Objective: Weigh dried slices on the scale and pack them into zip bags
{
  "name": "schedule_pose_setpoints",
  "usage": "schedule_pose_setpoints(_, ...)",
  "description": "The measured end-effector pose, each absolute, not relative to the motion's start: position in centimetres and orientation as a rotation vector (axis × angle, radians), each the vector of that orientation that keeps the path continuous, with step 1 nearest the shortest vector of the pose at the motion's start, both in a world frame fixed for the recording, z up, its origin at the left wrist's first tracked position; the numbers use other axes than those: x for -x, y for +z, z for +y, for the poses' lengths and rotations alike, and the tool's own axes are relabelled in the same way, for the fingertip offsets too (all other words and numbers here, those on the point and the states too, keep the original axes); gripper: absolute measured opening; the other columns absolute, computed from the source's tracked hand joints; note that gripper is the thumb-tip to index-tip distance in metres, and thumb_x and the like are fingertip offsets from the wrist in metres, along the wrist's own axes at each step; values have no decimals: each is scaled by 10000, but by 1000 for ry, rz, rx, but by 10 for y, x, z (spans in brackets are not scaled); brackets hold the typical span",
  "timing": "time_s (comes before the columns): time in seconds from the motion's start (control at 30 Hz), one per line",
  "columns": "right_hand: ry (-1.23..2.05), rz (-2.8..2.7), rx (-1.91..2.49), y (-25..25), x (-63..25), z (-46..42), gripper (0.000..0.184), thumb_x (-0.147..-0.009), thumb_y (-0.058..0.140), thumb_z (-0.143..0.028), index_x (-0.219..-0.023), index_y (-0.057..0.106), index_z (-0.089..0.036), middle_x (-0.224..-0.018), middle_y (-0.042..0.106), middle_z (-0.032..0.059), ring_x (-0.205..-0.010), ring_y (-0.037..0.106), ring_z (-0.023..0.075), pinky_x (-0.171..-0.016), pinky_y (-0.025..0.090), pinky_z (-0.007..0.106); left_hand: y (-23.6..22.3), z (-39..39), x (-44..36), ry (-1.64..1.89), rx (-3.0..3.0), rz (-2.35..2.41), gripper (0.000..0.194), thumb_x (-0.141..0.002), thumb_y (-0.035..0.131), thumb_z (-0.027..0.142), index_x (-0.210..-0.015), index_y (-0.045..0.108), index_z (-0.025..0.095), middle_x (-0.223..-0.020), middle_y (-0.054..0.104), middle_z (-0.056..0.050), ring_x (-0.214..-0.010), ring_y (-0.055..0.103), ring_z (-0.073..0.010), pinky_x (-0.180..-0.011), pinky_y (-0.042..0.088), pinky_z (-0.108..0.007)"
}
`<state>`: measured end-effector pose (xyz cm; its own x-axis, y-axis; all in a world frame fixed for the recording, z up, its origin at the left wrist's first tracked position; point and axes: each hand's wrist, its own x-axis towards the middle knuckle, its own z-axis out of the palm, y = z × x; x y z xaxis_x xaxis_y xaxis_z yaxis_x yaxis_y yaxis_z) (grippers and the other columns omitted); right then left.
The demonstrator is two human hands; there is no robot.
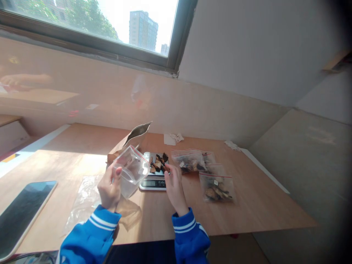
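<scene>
Low in the frame, two blue sleeves reach over the table [247, 205]. The left hand [109, 187] grips an empty clear zip bag [131, 169] at centre-left, its long axis tilted, red-edged mouth pointing up and right toward the scale [154, 181]. The right hand [173, 185], fingers loosely curled and grasping nothing that shows, touches the scale's right edge. Dark dried pieces [158, 162] lie on it. Filled bags [217, 187] lie right; a brown pouch [132, 141] stands behind.

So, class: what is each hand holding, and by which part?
The left hand holds an empty clear zip bag by its side edge. The right hand holds nothing; its fingertips reach the dried pieces on the scale.
</scene>
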<state>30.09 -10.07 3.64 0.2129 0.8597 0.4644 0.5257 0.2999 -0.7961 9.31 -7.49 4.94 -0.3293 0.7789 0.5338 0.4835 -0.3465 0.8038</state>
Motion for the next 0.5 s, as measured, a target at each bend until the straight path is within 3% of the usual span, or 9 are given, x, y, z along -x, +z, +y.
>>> schedule_pose_setpoints(0.07,258,-1552,1392,28,-312,-86,347,-936,405,-297,-1247,523,-200,-1244,544,111,-1214,464,217,-1065,354,414,43,-64,-99,1691,-1642,1793,501,-888,421,536,-1015,673,122,-842,699,-85,-819,655,-227,-756,497,-316)
schedule_pose_setpoints(0.2,164,-1759,1479,18,-319,-63,425,-904,464,-287,-1326,495,-248,-1350,469,107,-1267,416,249,-1072,350,449,35,-52,-108,1645,-1696,1772,425,-928,395,445,-1219,592,207,-1169,663,-85,-1045,629,-221,-861,475,-300)
schedule_pose_setpoints(0.3,150,-1856,1520,17,-316,-53,451,-889,505,-303,-1339,494,-288,-1401,424,92,-1299,376,273,-1070,348,476,31,-49,-108,1607,-1642,1817,435,-927,396,445,-1250,566,208,-1182,661,-88,-1023,644,-218,-830,487,-295)
schedule_pose_setpoints(0.5,252,-1843,1449,15,-312,-45,347,-891,482,-214,-1217,598,-245,-1210,582,91,-1149,493,243,-991,421,425,23,-48,-101,1514,-1558,1968,457,-921,366,472,-1217,566,187,-1060,698,-111,-944,666,-260,-734,489,-321)
